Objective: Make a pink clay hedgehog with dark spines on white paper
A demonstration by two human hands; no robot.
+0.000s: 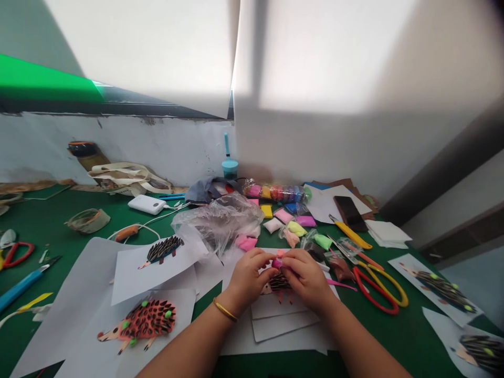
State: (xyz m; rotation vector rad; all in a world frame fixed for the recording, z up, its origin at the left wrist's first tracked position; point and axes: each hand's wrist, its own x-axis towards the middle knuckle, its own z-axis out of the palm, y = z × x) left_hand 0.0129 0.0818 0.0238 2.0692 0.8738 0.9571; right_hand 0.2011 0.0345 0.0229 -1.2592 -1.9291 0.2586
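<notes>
Between the fingertips of my left hand [250, 273] and my right hand [307, 275] is a small lump of magenta modelling clay [276, 263]. Both hands are closed in a pinch on it, and the fingers partly cover it. Directly beneath, a hedgehog picture [279, 283] with dark spines lies on stacked white paper [275, 328]; my hands hide its upper part. A bright pink modelling tool [342, 285] pokes out to the right of my right hand. Several packets of coloured clay, among them a green one [323, 241], lie just beyond my hands.
Scissors [378, 291] and a yellow craft knife [352, 234] lie on the right, near a phone [349, 212]. A hedgehog picture with green dots [147, 321] rests at left. Further off are a plastic bag [220, 218], a white power bank [146, 205] and a blue cutter [23, 289].
</notes>
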